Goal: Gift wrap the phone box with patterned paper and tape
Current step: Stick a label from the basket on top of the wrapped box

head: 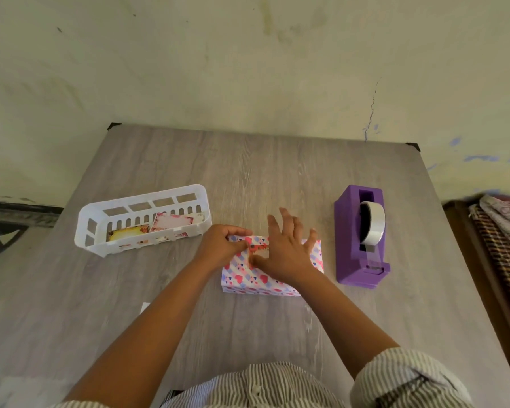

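Wrapping looked close to done: the phone box [272, 267] lay in front of me on the table [247, 172], already covered in heart-patterned paper [247, 279] on every face I could see. What remained, as I judged it, was fixing a small label [259, 251] on the top face and perhaps a last strip of tape. My left hand [222, 245] sat at the box's far-left corner, fingers curled and pinching the label's edge against the paper. My right hand [286, 251] lay flat across the top, fingers spread and straight, thumb pressing by the label's near corner, gripping nothing. So the box was directly under both hands, touching them. The purple tape dispenser [362, 240] stood just right of the box, its tape end free. The white basket [143, 220] with spare cards [171, 223] sat well off to the left.
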`<control>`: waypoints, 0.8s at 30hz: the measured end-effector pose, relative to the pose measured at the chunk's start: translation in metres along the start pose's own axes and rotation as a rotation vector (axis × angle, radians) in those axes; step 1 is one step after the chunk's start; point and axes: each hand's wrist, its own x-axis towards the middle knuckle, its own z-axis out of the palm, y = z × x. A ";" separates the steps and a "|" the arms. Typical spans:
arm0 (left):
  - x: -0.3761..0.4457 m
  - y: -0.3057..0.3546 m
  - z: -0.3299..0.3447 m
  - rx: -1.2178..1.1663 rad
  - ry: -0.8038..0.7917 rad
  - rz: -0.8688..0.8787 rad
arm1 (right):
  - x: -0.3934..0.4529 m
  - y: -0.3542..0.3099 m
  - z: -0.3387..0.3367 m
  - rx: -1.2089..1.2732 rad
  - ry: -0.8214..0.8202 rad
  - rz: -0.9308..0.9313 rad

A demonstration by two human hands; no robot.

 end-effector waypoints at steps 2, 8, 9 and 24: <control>-0.001 -0.001 0.001 -0.006 0.019 0.025 | -0.003 -0.006 0.002 -0.022 0.013 -0.016; -0.004 -0.004 0.002 -0.056 0.020 0.042 | 0.005 -0.010 0.001 0.136 -0.006 0.132; -0.004 -0.004 0.002 -0.054 0.021 0.040 | 0.011 -0.012 -0.002 0.168 -0.003 0.172; -0.005 -0.011 0.008 -0.029 0.056 0.091 | -0.026 0.041 -0.014 0.032 -0.116 0.282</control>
